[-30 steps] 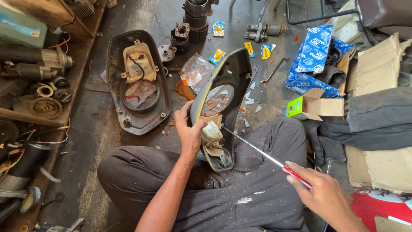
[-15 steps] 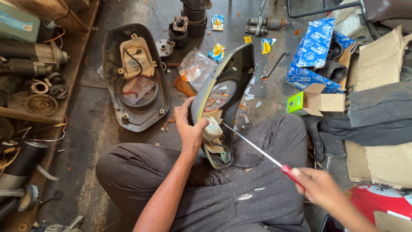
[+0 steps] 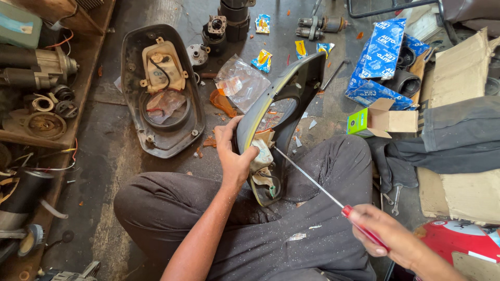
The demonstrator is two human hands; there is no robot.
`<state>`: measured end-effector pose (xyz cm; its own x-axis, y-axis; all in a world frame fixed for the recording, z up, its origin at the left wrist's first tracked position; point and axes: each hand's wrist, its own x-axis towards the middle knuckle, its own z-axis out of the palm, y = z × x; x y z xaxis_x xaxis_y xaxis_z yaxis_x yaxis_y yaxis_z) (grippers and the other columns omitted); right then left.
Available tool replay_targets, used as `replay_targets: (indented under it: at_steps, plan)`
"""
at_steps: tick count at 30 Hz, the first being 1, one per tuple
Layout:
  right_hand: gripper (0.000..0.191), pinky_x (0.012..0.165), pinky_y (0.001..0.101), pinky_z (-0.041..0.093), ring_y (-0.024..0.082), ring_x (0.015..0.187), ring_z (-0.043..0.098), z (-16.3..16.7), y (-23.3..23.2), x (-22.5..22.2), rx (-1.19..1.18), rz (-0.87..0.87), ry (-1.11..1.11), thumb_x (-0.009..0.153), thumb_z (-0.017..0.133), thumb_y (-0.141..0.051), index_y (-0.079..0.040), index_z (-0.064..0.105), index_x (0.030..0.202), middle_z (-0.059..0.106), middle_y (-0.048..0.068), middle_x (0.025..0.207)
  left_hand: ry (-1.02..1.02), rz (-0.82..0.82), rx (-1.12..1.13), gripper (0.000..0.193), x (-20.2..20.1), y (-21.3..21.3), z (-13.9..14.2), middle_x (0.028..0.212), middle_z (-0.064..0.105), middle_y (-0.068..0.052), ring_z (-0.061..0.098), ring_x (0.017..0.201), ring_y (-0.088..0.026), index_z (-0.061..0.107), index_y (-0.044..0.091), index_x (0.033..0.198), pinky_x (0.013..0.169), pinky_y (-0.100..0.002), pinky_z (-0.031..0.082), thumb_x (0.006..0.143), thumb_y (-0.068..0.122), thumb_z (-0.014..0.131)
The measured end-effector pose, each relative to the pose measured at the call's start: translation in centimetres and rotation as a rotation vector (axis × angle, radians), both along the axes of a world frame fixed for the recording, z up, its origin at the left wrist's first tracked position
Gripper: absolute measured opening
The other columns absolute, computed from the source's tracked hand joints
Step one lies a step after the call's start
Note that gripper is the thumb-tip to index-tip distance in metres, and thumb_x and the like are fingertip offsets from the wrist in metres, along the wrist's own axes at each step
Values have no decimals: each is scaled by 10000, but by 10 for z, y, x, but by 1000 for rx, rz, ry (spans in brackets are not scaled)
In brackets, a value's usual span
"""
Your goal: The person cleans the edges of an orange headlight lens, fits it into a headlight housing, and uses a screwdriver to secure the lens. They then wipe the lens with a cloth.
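A second housing [image 3: 161,93] is lying on the floor left of the mirror housing [image 3: 278,119], which is standing tilted on the person's lap. The left hand [image 3: 234,156] is gripping its left edge, while the right hand [image 3: 388,239], lower right of it, is clenching a red-handled screwdriver [image 3: 323,190] whose tip is touching the housing's inside

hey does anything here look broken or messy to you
Yes. Small pale fragments and dust lie scattered over the dark trousers and on the floor beside the black housing that the left hand grips. Orange shards and torn wrappers litter the floor. The right hand holds a screwdriver.
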<state>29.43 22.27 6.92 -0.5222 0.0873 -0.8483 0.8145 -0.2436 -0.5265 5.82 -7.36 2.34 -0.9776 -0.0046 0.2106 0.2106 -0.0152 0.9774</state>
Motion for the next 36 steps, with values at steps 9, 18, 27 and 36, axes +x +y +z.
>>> replay_targets:
  at_steps: [9,18,27,36]
  plan:
    - [391,336,270,345,103,337,460,2,5,-4,-336,-156,-15,854,665,-382,2,678,930,602,38,617,4,-20,10,687,1,0,-1,1070,401,-60,489,1050,-204,626,38,1301,1053,-300,410,619,109,670]
    - [348,447,284,392,120,481,500,3,-1,2,289,139,195,948,652,-299,2,682,1120,659,89,735,-80,-158,228,726,-5,1,-1,1219,577,-100,569,1185,-207,536,-7,1334,1107,-309,407,624,108,634]
    - [389,482,307,424,205,491,576,1,-17,15,1604,771,822,944,522,-434,-118,636,1140,600,4,732,-81,-179,245,721,-4,0,-1,1218,595,-91,580,1182,-195,532,-19,1348,1098,-298,416,642,109,611]
    - [389,479,229,480,37,532,579,3,-15,11,1029,616,1096,1047,610,-426,-60,563,1171,643,-77,718,-93,-169,287,720,-2,1,-2,1230,580,-90,569,1195,-193,525,-15,1350,1100,-296,407,642,93,605]
